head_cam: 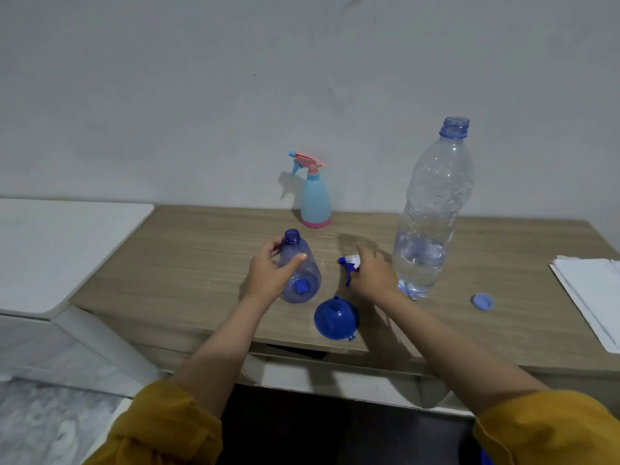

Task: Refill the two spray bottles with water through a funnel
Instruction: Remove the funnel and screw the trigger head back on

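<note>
Pale scuffed wall [201, 95] behind a wood-grain desk [201, 263], white surface [60, 250] just beside it, dim light.

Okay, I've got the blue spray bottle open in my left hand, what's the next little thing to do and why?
Probably let go of the spray head under your right hand and pick up the funnel. It lies spout-up on the table, and the blue bottle in your left hand is uncapped.

Two spray bottles [314, 196] [298, 266], one water bottle [432, 209], one funnel [335, 319], one cap [482, 301], one sprayer head [349, 263]
</note>
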Action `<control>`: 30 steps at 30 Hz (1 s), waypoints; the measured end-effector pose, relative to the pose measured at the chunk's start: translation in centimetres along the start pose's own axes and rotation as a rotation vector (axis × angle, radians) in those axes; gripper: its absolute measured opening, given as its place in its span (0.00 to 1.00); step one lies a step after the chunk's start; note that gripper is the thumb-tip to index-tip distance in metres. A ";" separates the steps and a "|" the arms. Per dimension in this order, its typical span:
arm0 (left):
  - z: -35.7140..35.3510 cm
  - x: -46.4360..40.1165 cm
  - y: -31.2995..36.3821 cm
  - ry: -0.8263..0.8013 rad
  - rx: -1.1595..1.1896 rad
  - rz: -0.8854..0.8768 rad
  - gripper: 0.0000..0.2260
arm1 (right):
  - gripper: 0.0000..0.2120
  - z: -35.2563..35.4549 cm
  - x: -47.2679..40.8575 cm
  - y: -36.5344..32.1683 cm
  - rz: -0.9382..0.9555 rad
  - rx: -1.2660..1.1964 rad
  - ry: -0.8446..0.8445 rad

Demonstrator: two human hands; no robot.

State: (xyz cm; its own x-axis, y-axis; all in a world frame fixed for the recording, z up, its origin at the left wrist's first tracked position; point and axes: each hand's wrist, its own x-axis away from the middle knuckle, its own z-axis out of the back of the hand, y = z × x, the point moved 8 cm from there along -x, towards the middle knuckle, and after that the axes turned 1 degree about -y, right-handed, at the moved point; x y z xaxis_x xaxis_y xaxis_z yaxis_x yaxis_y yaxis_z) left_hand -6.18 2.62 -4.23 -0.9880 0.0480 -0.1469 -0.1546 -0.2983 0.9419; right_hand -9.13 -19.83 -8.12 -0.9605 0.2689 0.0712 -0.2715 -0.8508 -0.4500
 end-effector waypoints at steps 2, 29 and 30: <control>0.0 0.0 -0.3 -0.005 0.014 0.009 0.23 | 0.28 -0.5 -0.9 -0.1 -0.028 0.092 -0.037; 0.1 0.3 0.7 -0.006 -0.007 -0.081 0.19 | 0.29 11.8 -1.0 -9.5 0.314 -0.227 0.279; 0.2 0.2 0.7 -0.001 -0.001 -0.087 0.19 | 0.28 13.1 -0.3 -10.6 0.360 -0.264 0.317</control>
State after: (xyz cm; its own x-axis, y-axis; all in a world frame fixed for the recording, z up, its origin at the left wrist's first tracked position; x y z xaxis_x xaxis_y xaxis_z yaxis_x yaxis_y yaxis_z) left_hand -6.51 2.59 -3.58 -0.9709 0.0743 -0.2277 -0.2395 -0.2941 0.9253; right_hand -6.73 -16.83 8.22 -0.9137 0.1392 -0.3818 0.1346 -0.7828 -0.6075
